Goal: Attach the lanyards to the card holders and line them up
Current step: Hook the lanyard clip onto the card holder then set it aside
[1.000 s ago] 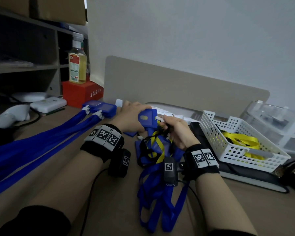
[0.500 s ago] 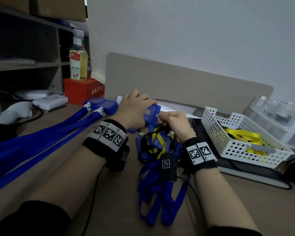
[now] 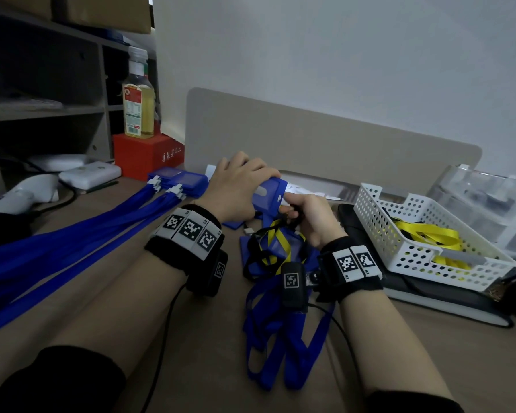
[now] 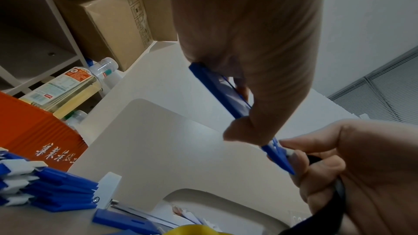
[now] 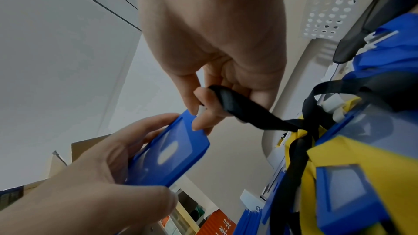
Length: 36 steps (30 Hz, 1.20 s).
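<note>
My left hand point(image 3: 239, 186) grips a blue card holder point(image 3: 268, 193) point(image 5: 167, 151) above the desk, thumb and fingers curled round its edges. My right hand point(image 3: 307, 216) pinches the white clip end point(image 5: 201, 109) of a black lanyard point(image 5: 244, 112) against the holder's top slot. The holder shows edge-on in the left wrist view point(image 4: 226, 96). Below the hands lies a tangle of blue, yellow and black lanyards point(image 3: 274, 254) with more holders. At the left, several finished blue lanyards point(image 3: 72, 242) lie side by side, their holders point(image 3: 182, 181) stacked at the far end.
A white perforated basket point(image 3: 414, 257) with yellow lanyards sits right, on a dark pad. A red box point(image 3: 143, 156) carries a bottle point(image 3: 137, 96) at the back left. A beige divider point(image 3: 325, 144) closes the desk's rear. Clear plastic drawers point(image 3: 489, 198) stand far right.
Both hands have lifted slightly and come closer together; the holder has turned from facing me to tilted flat, and the right hand's clip now meets its top edge.
</note>
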{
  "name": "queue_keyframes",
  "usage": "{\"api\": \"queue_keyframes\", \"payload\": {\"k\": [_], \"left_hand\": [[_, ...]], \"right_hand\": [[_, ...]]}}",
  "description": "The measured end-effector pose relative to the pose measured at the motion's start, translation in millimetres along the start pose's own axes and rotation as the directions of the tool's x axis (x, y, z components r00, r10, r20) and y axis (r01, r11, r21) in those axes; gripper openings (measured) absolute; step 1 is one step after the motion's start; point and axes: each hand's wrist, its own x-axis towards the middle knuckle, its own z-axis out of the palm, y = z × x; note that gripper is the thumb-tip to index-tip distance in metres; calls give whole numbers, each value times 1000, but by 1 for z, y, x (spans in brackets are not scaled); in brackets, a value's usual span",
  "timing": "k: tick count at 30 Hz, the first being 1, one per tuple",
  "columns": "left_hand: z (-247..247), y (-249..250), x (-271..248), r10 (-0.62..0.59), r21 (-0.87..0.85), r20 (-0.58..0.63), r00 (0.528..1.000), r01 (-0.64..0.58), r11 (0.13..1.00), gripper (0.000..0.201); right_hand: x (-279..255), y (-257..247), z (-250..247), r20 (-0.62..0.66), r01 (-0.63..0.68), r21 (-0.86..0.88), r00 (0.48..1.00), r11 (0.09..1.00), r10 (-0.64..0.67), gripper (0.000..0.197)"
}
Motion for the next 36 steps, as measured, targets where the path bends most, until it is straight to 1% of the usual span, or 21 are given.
{"api": "queue_keyframes", "payload": {"k": [4,7,8,10,12,13,14,15,16,18,20,21,22,23,24,27,28,30,33,35,36], "left_hand": [[2,-2,-1,5,-21,-3,1000,-5,1000,67],[4,-1,0,-4,-95,-39,999,0,995,64],[5,-1,1,-21,-130,-42,999,15,991,63],[4,-1,4,-100,-215,-48,994,87,973,66],[-1,1,4,-202,-349,-25,979,181,920,69],[-3,2,4,-251,-443,16,968,232,866,66],[-6,5,4,-290,-545,89,953,291,787,60],[-9,8,3,-308,-639,179,935,348,686,53],[-9,12,2,-301,-714,267,916,397,577,46],[-10,20,0,-235,-818,401,885,462,343,29],[-7,26,-2,-129,-860,492,861,503,81,18],[-7,28,-3,-76,-858,513,855,512,-23,16],[-6,30,-4,-34,-853,519,854,515,-83,15],[-6,30,-5,-3,-849,522,853,519,-96,15],[-5,30,-5,16,-848,524,852,524,-77,16],[-6,25,-4,54,-836,549,834,547,45,27],[-8,23,-4,58,-830,557,828,555,54,28],[-11,17,-4,41,-834,551,833,550,30,35],[-15,9,-3,-44,-859,511,858,512,12,46],[-16,4,-2,-113,-882,470,875,470,-25,45],[-16,2,-1,-147,-893,450,881,445,-70,41]], "right_hand": [[1,-2,0,23,-71,92,997,993,69,8],[2,-3,-2,29,-110,156,994,982,106,9],[2,-4,-2,43,-118,188,993,975,112,10],[0,-7,-3,67,-108,255,993,961,94,15],[1,-11,-4,56,-58,336,998,940,42,21],[1,-14,-4,47,-29,372,999,928,12,23],[2,-15,-4,40,-3,406,999,914,-14,24],[2,-17,-4,37,13,444,999,896,-33,25],[3,-18,-2,42,18,487,998,873,-44,26],[1,-20,2,70,0,570,996,821,-48,28],[-2,-21,8,92,-23,618,995,785,-43,32],[-5,-23,10,91,-28,637,995,770,-40,33],[-8,-24,12,85,-27,656,996,754,-39,34],[-9,-26,14,74,-23,677,997,735,-37,34],[-10,-27,15,54,-14,701,998,713,-33,34],[-2,-28,7,-65,68,737,997,672,-30,29],[2,-27,2,-92,91,726,995,682,-35,29],[9,-23,-8,-135,126,660,990,741,-48,29],[16,-18,-18,-259,215,489,961,845,-95,26],[16,-18,-22,-337,274,371,930,887,-146,26],[15,-18,-23,-358,294,313,917,903,-174,26]]}}
